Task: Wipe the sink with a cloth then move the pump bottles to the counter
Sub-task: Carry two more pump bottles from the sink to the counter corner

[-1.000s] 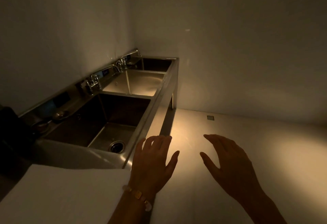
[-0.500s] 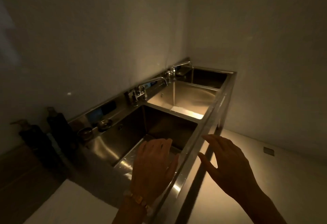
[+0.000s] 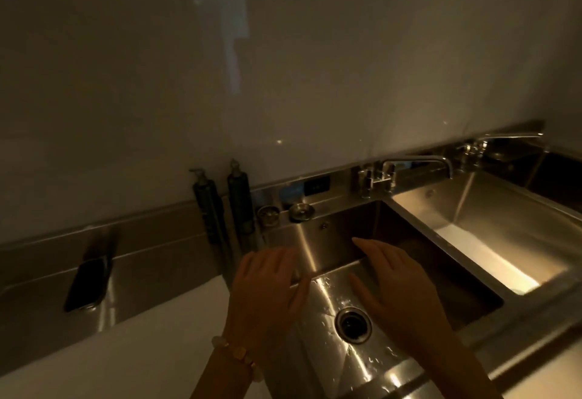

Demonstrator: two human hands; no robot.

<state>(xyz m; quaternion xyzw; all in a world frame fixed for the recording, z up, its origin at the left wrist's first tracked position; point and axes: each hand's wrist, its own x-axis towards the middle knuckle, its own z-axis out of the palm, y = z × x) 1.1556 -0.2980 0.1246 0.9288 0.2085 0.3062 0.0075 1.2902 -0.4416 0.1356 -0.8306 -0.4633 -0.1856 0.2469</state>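
A stainless steel sink (image 3: 409,234) lies below me, its wet basin bottom showing a round drain (image 3: 353,325). My left hand (image 3: 267,291) hovers over the basin's left edge, fingers spread and empty, a beaded bracelet on the wrist. My right hand (image 3: 393,288) is held flat over the basin, also empty. Two dark pump bottles (image 3: 209,206) (image 3: 241,203) stand upright side by side against the wall, just left of the sink. No cloth is in view.
A second basin (image 3: 491,234) lies to the right, lit at its bottom, with a faucet (image 3: 415,164) between the two. Two round metal strainers (image 3: 301,211) sit on the back ledge. A dark phone (image 3: 89,282) lies on the steel counter (image 3: 151,260) at left.
The view has swung left and down from the floor onto the sink. Both hands now hover over the near basin. The pump bottles and the left counter have come into view.
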